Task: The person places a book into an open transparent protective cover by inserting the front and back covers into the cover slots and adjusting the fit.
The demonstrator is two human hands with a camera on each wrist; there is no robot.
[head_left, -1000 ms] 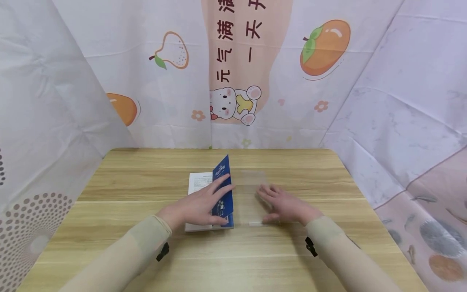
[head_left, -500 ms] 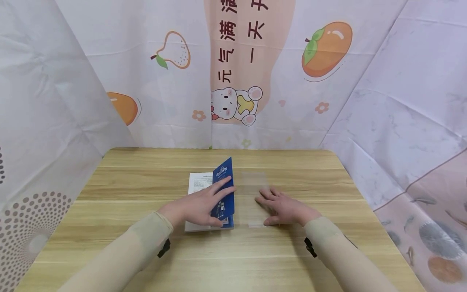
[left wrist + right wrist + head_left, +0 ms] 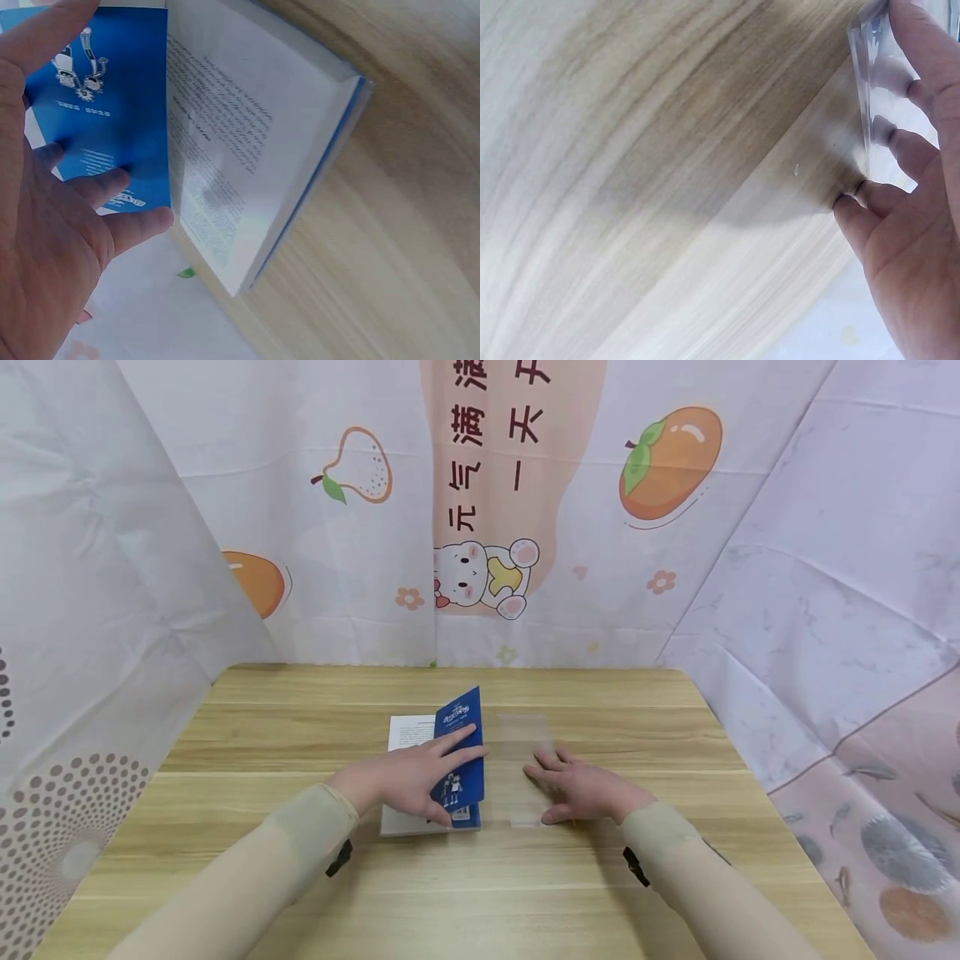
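Note:
A book point(image 3: 411, 731) lies on the table, white printed pages showing at its left. Its blue cover panel point(image 3: 465, 777), with white lettering and small figures, stands tilted up at the right side. Against that panel my left hand point(image 3: 408, 781) rests with fingers spread; the left wrist view shows the fingers over the blue panel point(image 3: 135, 60) beside the printed page point(image 3: 217, 127). To the right of the book lies a clear plastic sheet point(image 3: 517, 727). My right hand point(image 3: 592, 789) touches the sheet's right part, fingers loosely bent; the right wrist view shows fingertips at the folded plastic point(image 3: 862, 82).
The wood-grain table point(image 3: 300, 693) ends at a printed curtain point(image 3: 337, 568) behind. More cloth hangs at the left point(image 3: 90, 610) and right point(image 3: 825, 568) sides.
The blue panel has leaned further left, showing more of its printed face. My left thumb has shifted slightly left. The right hand has stayed almost in place on the plastic sheet.

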